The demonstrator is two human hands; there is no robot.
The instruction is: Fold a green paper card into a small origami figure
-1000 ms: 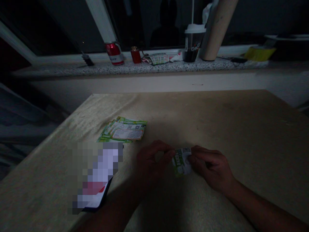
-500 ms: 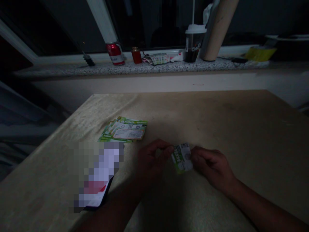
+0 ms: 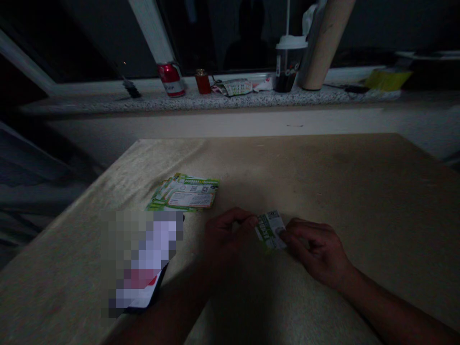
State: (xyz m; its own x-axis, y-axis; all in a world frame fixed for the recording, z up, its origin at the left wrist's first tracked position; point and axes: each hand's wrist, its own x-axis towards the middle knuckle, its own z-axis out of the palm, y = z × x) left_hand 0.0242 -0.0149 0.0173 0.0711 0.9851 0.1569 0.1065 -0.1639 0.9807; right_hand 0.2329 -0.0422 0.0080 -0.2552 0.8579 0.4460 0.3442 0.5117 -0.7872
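At the surface, our left hand and right hand are pinching one leaflet.
Other leaflets are lying overlapped near the phone.

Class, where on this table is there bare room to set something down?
The table is bare from beyond the right hand to its far and right edges, and along its left edge, past the phone. It is crowded where the card pile, phone and left hand bunch together.

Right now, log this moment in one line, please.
left hand: pinching printed paper | right hand: pinching its opposite edge | flyers: fanned pile beyond phone | phone: screen lit
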